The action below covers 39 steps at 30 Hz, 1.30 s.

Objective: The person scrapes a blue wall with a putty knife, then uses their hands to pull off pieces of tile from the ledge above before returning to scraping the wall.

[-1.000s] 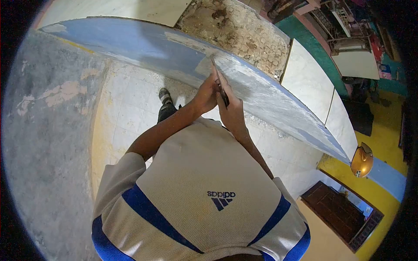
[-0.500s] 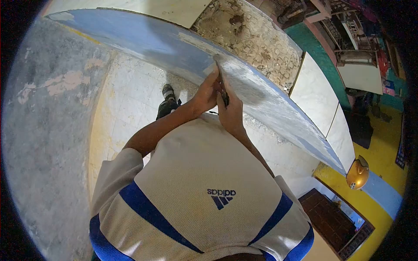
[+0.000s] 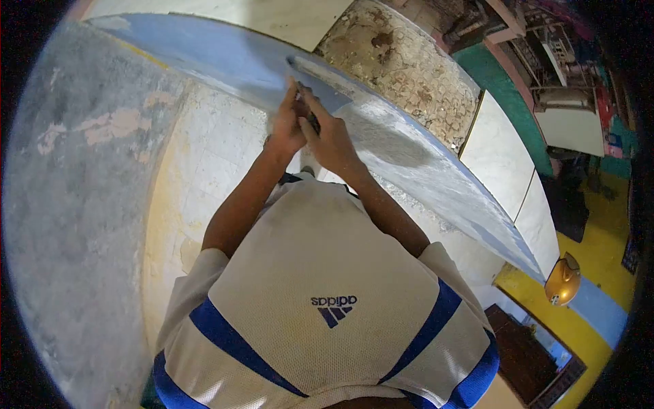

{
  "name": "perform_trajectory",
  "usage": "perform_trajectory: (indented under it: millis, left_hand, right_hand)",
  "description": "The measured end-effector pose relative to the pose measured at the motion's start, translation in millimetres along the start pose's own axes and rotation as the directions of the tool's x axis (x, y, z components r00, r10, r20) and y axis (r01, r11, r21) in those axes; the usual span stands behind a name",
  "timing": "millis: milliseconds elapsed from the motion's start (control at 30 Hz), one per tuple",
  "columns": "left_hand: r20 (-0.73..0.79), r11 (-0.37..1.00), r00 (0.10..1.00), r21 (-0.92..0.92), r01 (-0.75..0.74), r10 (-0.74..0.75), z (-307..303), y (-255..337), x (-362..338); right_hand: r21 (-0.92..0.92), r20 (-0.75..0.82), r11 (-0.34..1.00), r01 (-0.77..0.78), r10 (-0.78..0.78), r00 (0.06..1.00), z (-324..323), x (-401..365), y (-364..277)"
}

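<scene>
Both my hands meet in front of my chest on what looks like a trowel (image 3: pixel 313 122), its dark handle between them. My left hand (image 3: pixel 287 128) wraps it from the left, fingers pointing up. My right hand (image 3: pixel 332 141) grips from the right, one finger stretched forward along the tool. The blade is hard to tell from the blue surface behind it. In front of the hands is the blue painted wall face (image 3: pixel 204 51), with a whitish-grey rough coat (image 3: pixel 409 133) spread to the right. A pale ridge lies near its upper edge.
Above the blue face are white slabs (image 3: pixel 501 140) and a rough, broken mortar patch (image 3: pixel 402 68). A grey wall (image 3: pixel 82 225) stands on my left. A gold helmet (image 3: pixel 563 279) sits at the right end, and a dark door (image 3: pixel 521 351) is behind it.
My hands and the trowel have moved left along the blue face. The trowel has turned from nearly edge-on, and a smoother grey-blue area now shows beside the hands.
</scene>
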State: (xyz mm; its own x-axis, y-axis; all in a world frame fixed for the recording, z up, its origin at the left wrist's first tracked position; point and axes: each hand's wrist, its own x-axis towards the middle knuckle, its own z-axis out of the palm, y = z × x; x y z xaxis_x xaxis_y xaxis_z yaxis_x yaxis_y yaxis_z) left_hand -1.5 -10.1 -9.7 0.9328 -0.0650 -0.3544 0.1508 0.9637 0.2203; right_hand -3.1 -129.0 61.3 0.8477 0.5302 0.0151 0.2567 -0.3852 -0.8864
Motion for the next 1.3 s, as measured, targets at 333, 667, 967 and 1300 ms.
perform_trajectory:
  millis: [333, 667, 967, 1300]
  left_hand:
    - [0.079, 0.961, 0.966, 0.145, 0.235, -0.248, 20, -96, -17]
    - [-0.122, 0.994, 0.988, 0.053, 0.1, -0.093, 11, -77, -3]
    - [0.007, 0.986, 0.991, 0.102, 0.131, -0.132, -13, -78, 2]
    - [-0.046, 0.925, 0.948, 0.209, 0.317, -0.314, 23, -120, -22]
  right_hand:
    - [0.032, -0.15, 0.997, -0.071, 0.075, 0.986, -56, -94, 26]
    - [-0.119, -0.154, 0.989, 0.088, -0.106, 0.982, -33, -57, 27]
    - [-0.128, -0.075, 0.992, -0.007, -0.002, 0.997, -36, -58, 31]
    - [0.068, -0.199, 0.995, -0.076, 0.088, 0.976, -59, -110, 27]
